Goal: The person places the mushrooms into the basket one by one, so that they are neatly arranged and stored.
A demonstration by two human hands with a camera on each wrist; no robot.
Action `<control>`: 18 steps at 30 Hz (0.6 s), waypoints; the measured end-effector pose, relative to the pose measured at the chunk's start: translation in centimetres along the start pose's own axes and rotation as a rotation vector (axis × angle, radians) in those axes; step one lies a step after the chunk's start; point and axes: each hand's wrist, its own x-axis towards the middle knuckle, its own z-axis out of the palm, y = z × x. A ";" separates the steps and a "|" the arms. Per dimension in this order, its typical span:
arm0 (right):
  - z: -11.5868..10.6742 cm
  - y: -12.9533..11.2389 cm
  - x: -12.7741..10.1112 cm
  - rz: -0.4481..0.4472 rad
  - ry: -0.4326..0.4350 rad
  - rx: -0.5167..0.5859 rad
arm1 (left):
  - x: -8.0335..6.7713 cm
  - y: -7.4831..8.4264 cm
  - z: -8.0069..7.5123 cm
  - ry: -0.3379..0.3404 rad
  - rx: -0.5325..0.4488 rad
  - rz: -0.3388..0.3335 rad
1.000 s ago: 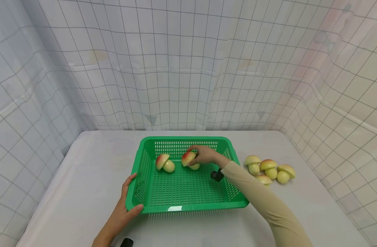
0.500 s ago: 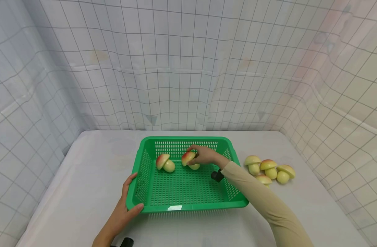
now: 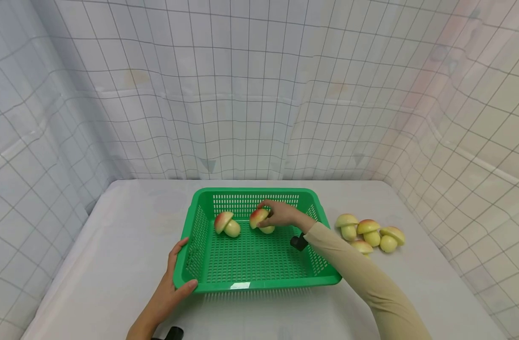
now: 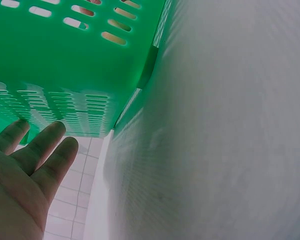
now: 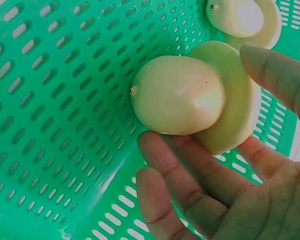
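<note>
A green plastic basket [image 3: 314, 278] sits in the middle of the white table. Inside it at the far side, my right hand [image 3: 280, 213] holds a toy mushroom [image 3: 258, 218] by its red-yellow cap; in the right wrist view the pale stem and cap [image 5: 190, 97] lie between my fingers [image 5: 190, 165] and thumb. A second toy mushroom [image 3: 226, 225] lies to its left on the basket floor, also seen as a mushroom [image 5: 242, 17] at the top of the wrist view. My left hand [image 3: 170, 288] grips the basket's near left corner, thumb on the rim; its fingers [image 4: 37, 150] lie by the basket wall [image 4: 65, 55].
Several more toy mushrooms [image 3: 370, 233] lie grouped on the table [image 3: 94, 264] right of the basket. A checked white curtain [image 3: 242, 94] encloses the table at the back and sides. A small dark wrist device [image 3: 299, 242] sits under my right sleeve.
</note>
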 end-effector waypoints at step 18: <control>-1.5 0.1 -1.4 0.015 -0.002 -0.048 | 0.0 0.0 -0.1 0.000 0.008 -0.003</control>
